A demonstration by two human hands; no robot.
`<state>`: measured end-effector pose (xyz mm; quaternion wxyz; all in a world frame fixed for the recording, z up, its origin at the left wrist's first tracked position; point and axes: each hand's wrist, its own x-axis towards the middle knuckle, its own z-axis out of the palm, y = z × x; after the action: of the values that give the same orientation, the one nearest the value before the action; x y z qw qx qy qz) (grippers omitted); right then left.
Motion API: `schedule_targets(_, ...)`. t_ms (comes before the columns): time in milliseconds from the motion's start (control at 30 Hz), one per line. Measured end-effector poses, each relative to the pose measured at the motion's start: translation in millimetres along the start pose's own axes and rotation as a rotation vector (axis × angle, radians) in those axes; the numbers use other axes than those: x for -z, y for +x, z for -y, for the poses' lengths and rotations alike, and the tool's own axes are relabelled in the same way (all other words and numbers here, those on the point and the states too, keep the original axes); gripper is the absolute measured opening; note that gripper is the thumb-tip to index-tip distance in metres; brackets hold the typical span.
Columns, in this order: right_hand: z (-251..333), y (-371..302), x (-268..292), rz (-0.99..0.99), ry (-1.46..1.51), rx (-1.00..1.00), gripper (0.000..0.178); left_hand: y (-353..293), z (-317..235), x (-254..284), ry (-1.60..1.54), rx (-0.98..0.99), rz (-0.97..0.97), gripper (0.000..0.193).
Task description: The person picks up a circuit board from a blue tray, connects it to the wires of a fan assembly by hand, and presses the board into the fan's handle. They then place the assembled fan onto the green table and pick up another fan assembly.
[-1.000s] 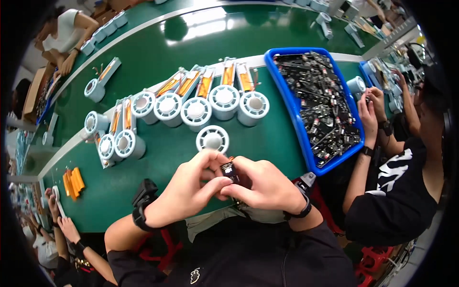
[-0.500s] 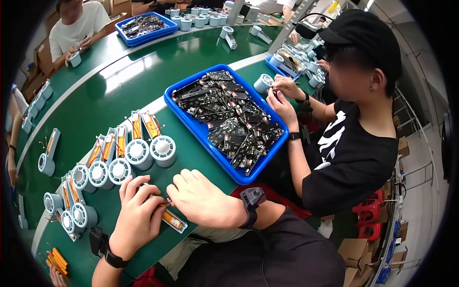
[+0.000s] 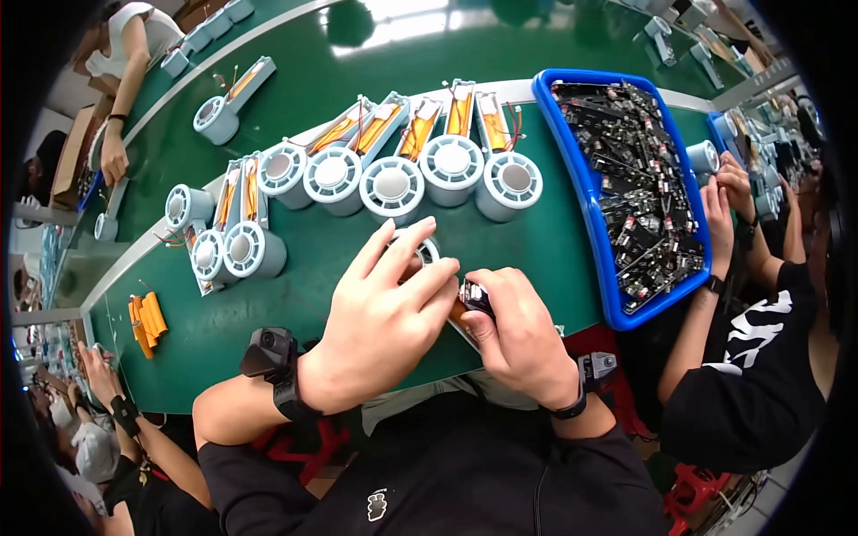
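A light-blue handheld fan (image 3: 429, 251) lies under my left hand (image 3: 386, 308), whose fingers curl over its round head and hide most of it. Part of its opened handle with an orange battery shows between my hands. My right hand (image 3: 523, 335) pinches a small black circuit board (image 3: 477, 297) at the handle, close to my left fingertips. Exactly how the board touches the fan is hidden. Beyond my hands stand several fans of the same kind, one of them a light-blue fan (image 3: 391, 185), with open handles showing orange batteries and thin wires.
A blue tray (image 3: 597, 255) heaped with black circuit boards is on the right. Loose orange batteries (image 3: 147, 322) lie at the left of the green table (image 3: 331, 268). One fan (image 3: 217, 121) lies farther back. A co-worker in black (image 3: 742, 375) works at the right; others are at the left.
My view has swung to the right, so the tray and fans appear shifted. My right hand now shows a black board between thumb and fingers; my left hand stays over the fan.
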<state>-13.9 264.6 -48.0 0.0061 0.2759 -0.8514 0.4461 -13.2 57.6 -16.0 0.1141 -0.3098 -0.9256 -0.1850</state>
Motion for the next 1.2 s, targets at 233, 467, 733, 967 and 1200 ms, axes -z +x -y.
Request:
schedule_targets(233, -8.0, -0.1, -5.0, 0.072, 0.104, -0.015, 0.04, -5.9, 2.5, 9.4, 0.152, -0.066, 0.061, 0.018)
schedule_targets(467, -8.6, 0.5, -4.7, -0.027, 0.003, -0.011, 0.042, -1.7, 3.1, 9.7, 0.338, -0.106, 0.098, 0.019)
schedule_targets(733, 1.1, 1.9, 10.4, -0.089, -0.031, -0.078, 0.039, -11.2, 26.9, -11.4, 0.125, -0.199, -0.121, 0.014)
schedule_targets(967, 4.5, 5.2, -0.5, -0.149, -0.127, -0.051, 0.038, -19.7, 39.4, -25.0, 0.055, -0.317, -0.341, 0.014)
schedule_targets(1200, 7.7, 1.0, 0.2, -0.083, -0.217, -0.009, 0.038, -23.1, 32.8, -28.7, 0.111, -0.276, -0.339, 0.017)
